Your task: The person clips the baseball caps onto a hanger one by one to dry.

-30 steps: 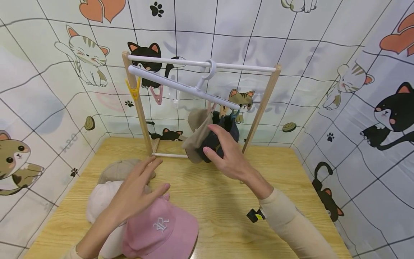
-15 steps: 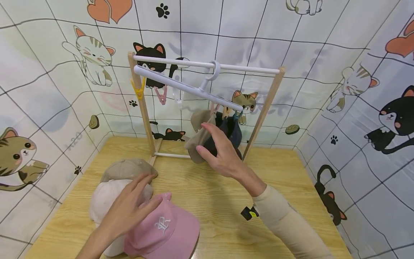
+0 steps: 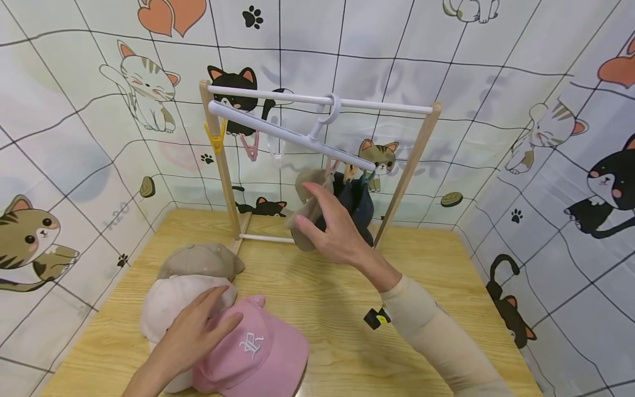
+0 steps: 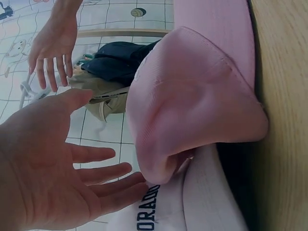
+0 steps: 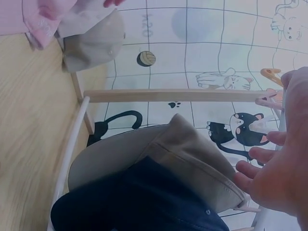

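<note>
Pink fabric cap with white embroidered lettering [image 3: 255, 347] lies on the wood-grain table [image 3: 342, 325], brim and long axis pointing lower right. Left hand [image 3: 190, 328] beside it: fingers extended, gripping nothing. Right hand [image 3: 337, 231], spread and empty, is near a beige fabric cap [image 5: 190, 163], clipped brim-down beneath the sloping white plastic hanger [image 3: 278, 130].

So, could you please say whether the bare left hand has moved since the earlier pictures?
Yes: the left hand moved down in the head view, away from the white-barred wooden rack.

lying caps [image 3: 273, 347]: 3 | hanging caps [image 5: 192, 163]: at least 2 (they overlap) | clips [image 3: 216, 143]: 6 | hanger [image 3: 315, 144]: 1 | rack [image 3: 410, 165]: 1
</note>
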Available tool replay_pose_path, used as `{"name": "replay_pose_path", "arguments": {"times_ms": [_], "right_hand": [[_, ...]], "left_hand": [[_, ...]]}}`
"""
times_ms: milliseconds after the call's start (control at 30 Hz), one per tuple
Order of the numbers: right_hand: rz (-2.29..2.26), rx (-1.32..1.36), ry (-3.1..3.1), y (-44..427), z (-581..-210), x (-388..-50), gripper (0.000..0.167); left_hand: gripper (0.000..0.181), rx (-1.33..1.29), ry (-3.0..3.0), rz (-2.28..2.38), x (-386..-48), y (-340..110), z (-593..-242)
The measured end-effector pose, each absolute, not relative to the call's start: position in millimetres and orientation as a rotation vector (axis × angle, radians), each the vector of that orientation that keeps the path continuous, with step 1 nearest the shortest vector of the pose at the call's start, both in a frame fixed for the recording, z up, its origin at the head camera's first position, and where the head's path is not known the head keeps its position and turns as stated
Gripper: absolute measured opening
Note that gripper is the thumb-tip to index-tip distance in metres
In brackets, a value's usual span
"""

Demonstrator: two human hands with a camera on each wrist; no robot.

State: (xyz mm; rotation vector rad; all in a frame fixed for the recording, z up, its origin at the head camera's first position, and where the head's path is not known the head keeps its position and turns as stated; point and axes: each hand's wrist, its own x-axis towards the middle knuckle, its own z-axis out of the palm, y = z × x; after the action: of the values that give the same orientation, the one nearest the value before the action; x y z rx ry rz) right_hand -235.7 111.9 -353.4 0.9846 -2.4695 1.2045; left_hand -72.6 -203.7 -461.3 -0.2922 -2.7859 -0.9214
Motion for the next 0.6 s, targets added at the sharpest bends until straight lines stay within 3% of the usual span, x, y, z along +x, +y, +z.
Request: {"name": "replay_pose_path", "arguments": {"times_ms": [267, 467, 600], "right_hand": [[1.226, 0.997, -2.460, 107.2, -345.2, -241.7, 0.076], [1.212, 0.990, -2.462, 101.6, -339.2, -247.4, 0.075], [1.220, 0.998, -2.444, 97.5, -334.2, -252.0, 0.075]], "left_hand": [[0.067, -0.236, -2.844, -0.903, -70.9, -207.8, -469.0], [0.034, -0.181, -2.914, -0.918, -72.2, -209.1, -470.1], [0.030, -0.161, -2.926, -0.935, -72.6, -210.1, -470.0]]}}
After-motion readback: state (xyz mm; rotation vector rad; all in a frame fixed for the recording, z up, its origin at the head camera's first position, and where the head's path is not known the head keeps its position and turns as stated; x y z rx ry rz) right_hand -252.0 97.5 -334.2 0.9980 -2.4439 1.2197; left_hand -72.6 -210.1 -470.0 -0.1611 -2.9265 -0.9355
